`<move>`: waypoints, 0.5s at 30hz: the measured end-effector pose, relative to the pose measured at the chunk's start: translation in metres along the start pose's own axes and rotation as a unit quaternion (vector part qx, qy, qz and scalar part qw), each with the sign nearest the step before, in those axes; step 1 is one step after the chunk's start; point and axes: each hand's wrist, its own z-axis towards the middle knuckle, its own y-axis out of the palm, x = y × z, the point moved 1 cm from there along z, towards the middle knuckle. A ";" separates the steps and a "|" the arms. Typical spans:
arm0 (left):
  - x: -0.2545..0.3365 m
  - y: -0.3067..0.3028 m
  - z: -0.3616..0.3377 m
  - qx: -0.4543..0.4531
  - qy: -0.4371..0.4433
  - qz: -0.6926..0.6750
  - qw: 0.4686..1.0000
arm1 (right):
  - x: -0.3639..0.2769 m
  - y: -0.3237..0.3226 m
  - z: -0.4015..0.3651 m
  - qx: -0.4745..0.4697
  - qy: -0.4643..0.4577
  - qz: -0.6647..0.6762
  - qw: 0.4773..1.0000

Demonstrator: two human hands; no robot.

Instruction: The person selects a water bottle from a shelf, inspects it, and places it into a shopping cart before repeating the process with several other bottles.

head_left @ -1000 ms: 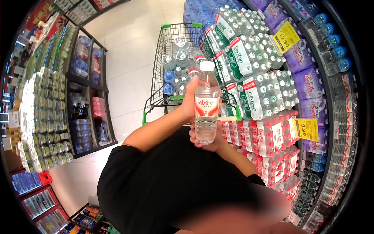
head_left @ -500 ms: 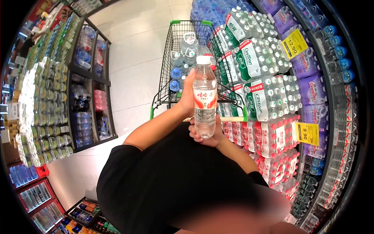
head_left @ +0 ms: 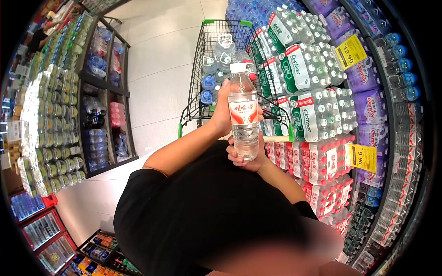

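I hold a clear water bottle (head_left: 244, 112) with a white cap and a red and white label upright in front of my chest. My left hand (head_left: 223, 115) wraps its upper half from the left side. My right hand (head_left: 246, 161) cups the bottle's base from below. Behind the bottle stands a green-handled wire shopping cart (head_left: 195, 99) holding several large and small water bottles.
Shrink-wrapped packs of bottled water (head_left: 304, 92) are stacked on the right, with yellow price tags (head_left: 351, 51) reading 12.90 and 9.90. A dark shelf unit (head_left: 103, 115) with drinks stands on the left. The pale tiled aisle (head_left: 156, 60) runs ahead between them.
The bottle has stayed in both hands and tilted slightly. My view has shifted a little, so the cart and shelves sit slightly differently in the picture.
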 end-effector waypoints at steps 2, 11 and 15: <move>0.000 0.003 -0.002 0.012 -0.011 -0.003 1.000 | 0.000 0.000 -0.002 0.008 -0.001 -0.010 1.000; -0.008 0.006 -0.001 -0.007 -0.004 0.009 1.000 | 0.002 0.000 -0.008 -0.009 -0.010 -0.010 1.000; -0.015 0.011 0.000 0.014 -0.015 0.013 1.000 | 0.004 -0.002 -0.017 -0.008 -0.020 0.003 1.000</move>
